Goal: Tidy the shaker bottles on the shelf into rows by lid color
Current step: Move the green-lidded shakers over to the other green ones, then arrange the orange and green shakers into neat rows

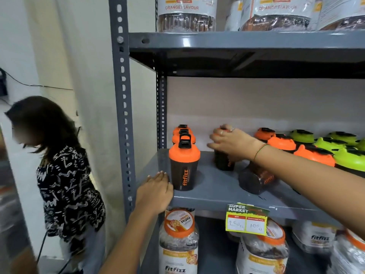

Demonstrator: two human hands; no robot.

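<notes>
Nearest the camera, the left hand (pixel 156 191) lies flat and open on the front lip of the grey metal shelf (pixel 217 192), fingers together, gripping nothing, just beside the front dark shaker bottle with an orange lid and black flip cap (pixel 184 163). That bottle heads a file of three orange-lidded bottles running back along the left upright. A yellow-green price tag (pixel 247 219) hangs from the shelf edge. Further in, the right hand (pixel 230 142) reaches across and is clamped from above over the lid of a second dark bottle with orange lettering (pixel 224 161), standing upright, well apart from the left file. Just right of it a dark shaker bottle lying on its side (pixel 254 179) points its base forward. Beyond, orange-lidded bottles (pixel 282 142) sit beside lime-green-lidded bottles (pixel 333 144). Judgement: the step in hand is starting a second orange row. To do it well, lift the held bottle clear rather than dragging it, set it level with the front bottle, logo forward, and keep the forearm off the tipped bottle, which could roll.
</notes>
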